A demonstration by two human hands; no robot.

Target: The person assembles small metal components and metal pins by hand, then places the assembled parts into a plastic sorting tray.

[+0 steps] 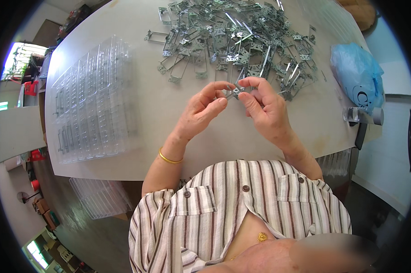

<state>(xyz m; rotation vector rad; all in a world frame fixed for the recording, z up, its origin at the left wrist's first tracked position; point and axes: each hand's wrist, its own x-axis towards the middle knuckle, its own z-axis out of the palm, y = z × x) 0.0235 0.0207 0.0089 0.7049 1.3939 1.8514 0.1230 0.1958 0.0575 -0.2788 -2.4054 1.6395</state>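
Note:
My left hand (pixel 198 111) and my right hand (pixel 270 109) meet over the table, just in front of a heap of loose metal brackets (pixel 237 43). Between their fingertips is one small silvery metal bracket (pixel 236 92), with a flat plate and thin arms. Thumb and fingers of the right hand pinch its plate end. On the other side, the left index finger and thumb close around its thin arms. Parts of the bracket are hidden behind the fingers. The heaped brackets look alike, with thin rods and punched plates, lying tangled together.
Clear plastic trays (pixel 89 102) with rows of moulded slots are stacked on the left of the table; some metal pieces show in them. At the right edge are a blue plastic bag (pixel 358 75) and a clear bottle with a grey cap (pixel 364 115). More clear trays (pixel 98 196) sit below the table's left edge.

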